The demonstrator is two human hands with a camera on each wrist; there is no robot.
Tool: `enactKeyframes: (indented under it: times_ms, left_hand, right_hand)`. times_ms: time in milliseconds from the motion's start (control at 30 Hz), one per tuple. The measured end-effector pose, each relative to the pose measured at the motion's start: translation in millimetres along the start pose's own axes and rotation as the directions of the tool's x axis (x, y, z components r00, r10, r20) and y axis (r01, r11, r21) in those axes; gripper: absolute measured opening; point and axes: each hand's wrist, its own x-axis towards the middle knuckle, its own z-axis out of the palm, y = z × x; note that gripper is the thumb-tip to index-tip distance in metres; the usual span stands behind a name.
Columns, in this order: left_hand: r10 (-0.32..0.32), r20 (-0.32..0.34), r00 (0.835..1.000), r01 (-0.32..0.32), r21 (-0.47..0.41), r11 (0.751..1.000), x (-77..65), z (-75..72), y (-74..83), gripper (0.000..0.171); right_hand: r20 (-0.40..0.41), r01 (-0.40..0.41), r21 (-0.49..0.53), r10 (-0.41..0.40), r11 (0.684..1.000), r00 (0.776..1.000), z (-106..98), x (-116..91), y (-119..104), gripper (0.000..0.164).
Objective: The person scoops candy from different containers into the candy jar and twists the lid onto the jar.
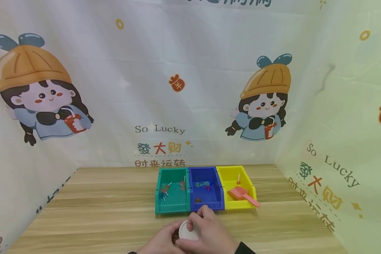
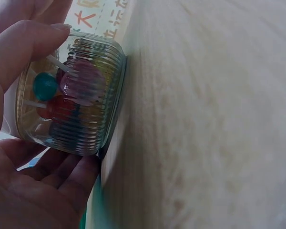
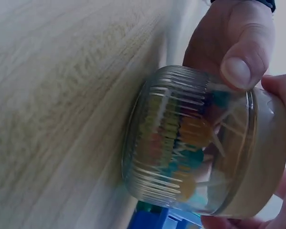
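A ribbed clear glass jar stands on the table near its front edge, holding several colorful lollipops with white sticks. On its mouth sits a cream-white lid. My left hand grips the jar's glass side, thumb on one side and fingers curled round the other. From above, my right hand holds the lid by its rim, thumb and fingers spread around it. In the head view the two hands hide most of the jar's body.
Three joined bins stand beyond the jar: a green bin with a few lollipops, a blue bin with small shiny pieces and a brown item, and a yellow bin with a lollipop and a pink scoop. Printed cloth surrounds the wooden table.
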Motion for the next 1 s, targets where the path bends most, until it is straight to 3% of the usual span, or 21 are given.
enactKeyframes:
  times_ms: [300,467,667,833,1000]
  left_hand:
    - [0.035,-0.044,0.998,-0.029,0.125,0.992,0.0,0.8,1.4,0.072]
    - [-0.014,-0.059,0.998,0.02,0.098,0.995,-0.6,1.7,1.1,0.071]
    - [0.003,-0.045,0.999,0.001,0.094,0.996,0.0,0.8,-0.4,0.069]
    - [0.004,-0.028,1.0,-0.003,0.047,0.999,-0.1,0.7,-0.2,0.068]
    - [0.026,-0.044,0.999,-0.022,0.083,0.996,-0.3,1.4,-0.8,0.067]
  right_hand:
    - [0.1,0.081,-0.026,-0.079,0.996,0.992,-21.5,-5.9,3.3,0.031]
    - [0.152,0.09,-0.041,-0.083,0.995,0.985,-27.3,-5.5,5.5,0.03]
    - [0.108,0.081,-0.028,-0.077,0.996,0.991,-21.5,-4.2,7.4,0.034]
    - [0.035,0.049,-0.075,-0.046,0.996,0.998,-10.1,-2.9,4.2,0.041]
    - [0.022,0.115,-0.164,-0.113,0.98,0.993,-9.2,-2.5,2.7,0.044]
